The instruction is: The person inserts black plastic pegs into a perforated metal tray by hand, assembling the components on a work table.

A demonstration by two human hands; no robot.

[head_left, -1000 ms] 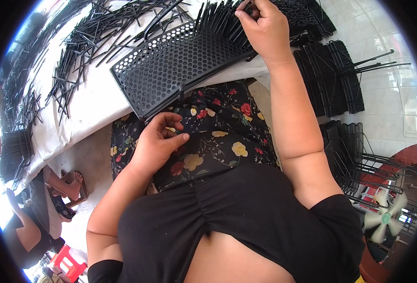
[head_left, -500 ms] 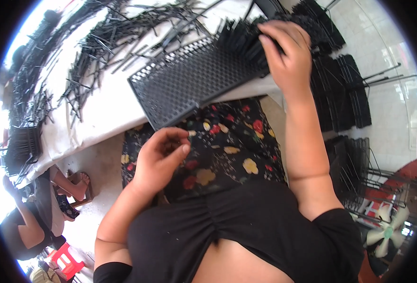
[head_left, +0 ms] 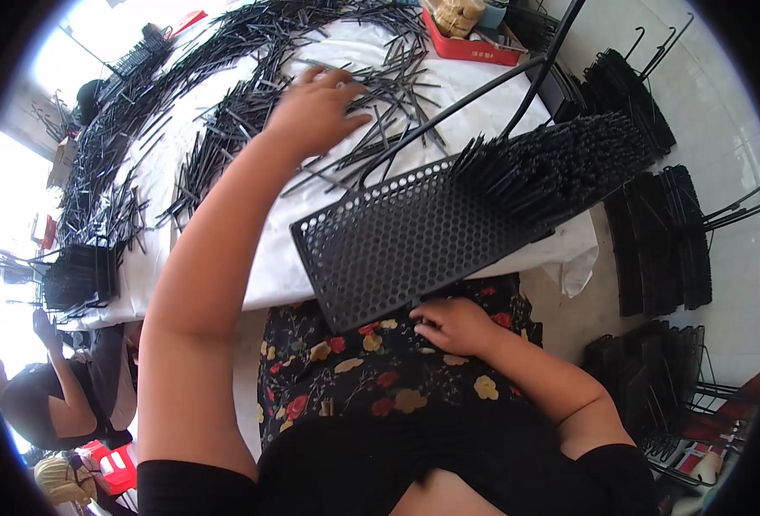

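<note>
My left hand (head_left: 318,113) open above loose black strips (head_left: 217,125)

Nearest me, my right hand (head_left: 457,327) curls beside the perforated black tray (head_left: 397,254); I can't tell whether it grips anything. Packed strips (head_left: 560,168) fill the tray's right end. Beyond, loose strips lie under and around my spread left fingers, contact unclear. Likely the picking-up step, calling for a pinch.

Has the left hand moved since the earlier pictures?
Yes, forward: the left hand, earlier short of the white table cover, is now over the black strips.
</note>
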